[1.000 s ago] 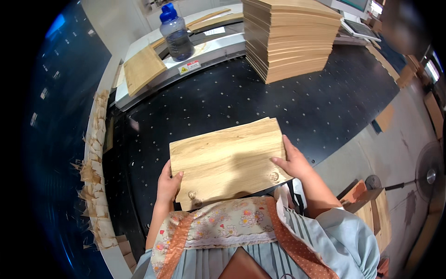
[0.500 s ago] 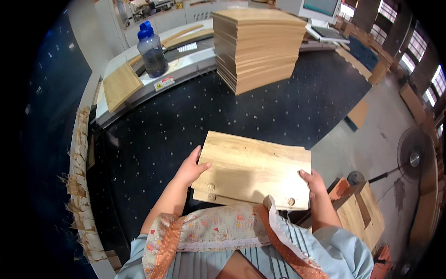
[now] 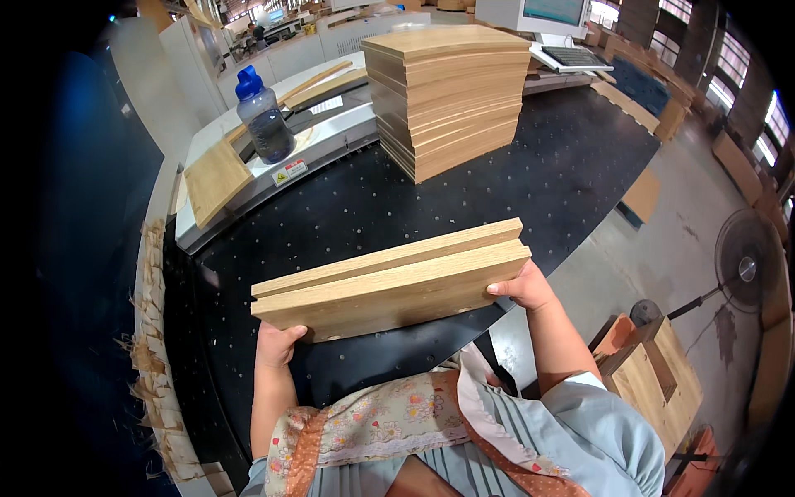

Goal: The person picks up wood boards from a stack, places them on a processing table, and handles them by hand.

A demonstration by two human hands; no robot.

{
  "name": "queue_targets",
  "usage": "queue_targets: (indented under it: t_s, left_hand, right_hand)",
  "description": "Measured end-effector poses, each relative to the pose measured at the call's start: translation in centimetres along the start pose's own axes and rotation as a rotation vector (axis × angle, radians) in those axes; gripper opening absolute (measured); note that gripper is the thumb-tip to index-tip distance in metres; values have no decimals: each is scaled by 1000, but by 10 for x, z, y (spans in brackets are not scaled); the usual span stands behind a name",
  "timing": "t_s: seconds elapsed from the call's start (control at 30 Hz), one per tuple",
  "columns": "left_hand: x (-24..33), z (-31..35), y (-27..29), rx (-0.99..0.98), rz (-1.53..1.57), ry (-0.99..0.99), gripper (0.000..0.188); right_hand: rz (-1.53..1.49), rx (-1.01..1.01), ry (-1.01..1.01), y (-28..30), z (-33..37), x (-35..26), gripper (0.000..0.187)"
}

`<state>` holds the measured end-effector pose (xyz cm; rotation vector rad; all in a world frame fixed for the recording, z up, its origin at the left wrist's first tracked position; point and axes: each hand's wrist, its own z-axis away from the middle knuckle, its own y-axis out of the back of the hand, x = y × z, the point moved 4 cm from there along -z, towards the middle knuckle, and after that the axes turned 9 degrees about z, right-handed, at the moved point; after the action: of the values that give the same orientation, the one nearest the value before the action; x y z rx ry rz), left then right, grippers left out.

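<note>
Two light wood-grain boards stand on their long edges over the black work table [image 3: 356, 199]. The front board [image 3: 389, 294] hides most of the rear board [image 3: 389, 255], and a thin dark gap runs between their top edges. My left hand [image 3: 278, 343] is closed on the lower left end, thumb on the near face. At the right end my right hand [image 3: 525, 287] grips the pair, its thumb also on the near face; the other fingers of both hands are behind the boards. Whether the lower edges touch the table I cannot tell.
A tall stack of boards [image 3: 451, 103] stands at the table's far side. Left of it are a blue-capped water bottle [image 3: 267, 120] and a loose board [image 3: 214, 184] on the white machine beam [image 3: 335, 132]. A fan [image 3: 745, 267] and wooden pieces [image 3: 658, 377] are at right.
The boards have turned from lying nearly flat, broad face up, to standing on edge, and have shifted left. My left hand moved left and down; my right hand moved slightly left and up.
</note>
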<state>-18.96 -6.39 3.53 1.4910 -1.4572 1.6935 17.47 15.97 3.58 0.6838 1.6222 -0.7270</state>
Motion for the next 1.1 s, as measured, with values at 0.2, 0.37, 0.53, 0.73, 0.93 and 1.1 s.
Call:
queue_targets:
  t_s: [0.2,0.37,0.53,0.73,0.93,1.1]
  left_hand:
    - [-8,12,4,6,-24,-27,73]
    - [-37,14,17,54,-34,-2,75]
    - [-52,11,23,119,-39,-78,72]
    - [-48,13,27,132,-71,-36,71]
    - [-32,11,14,94,-381,-82,72]
    - [-7,9,3,64,-651,-147,76]
  right_hand:
    - [148,-42,-69,2,7,15,89]
    - [269,-30,-50,-7,10,16,83]
    - [128,39,-64,-10,9,23,74]
    - [206,69,-186,-12,9,25,64]
    - [497,116,300,0,5,-91,104]
    - [1531,-262,589,-96,-5,-160,104]
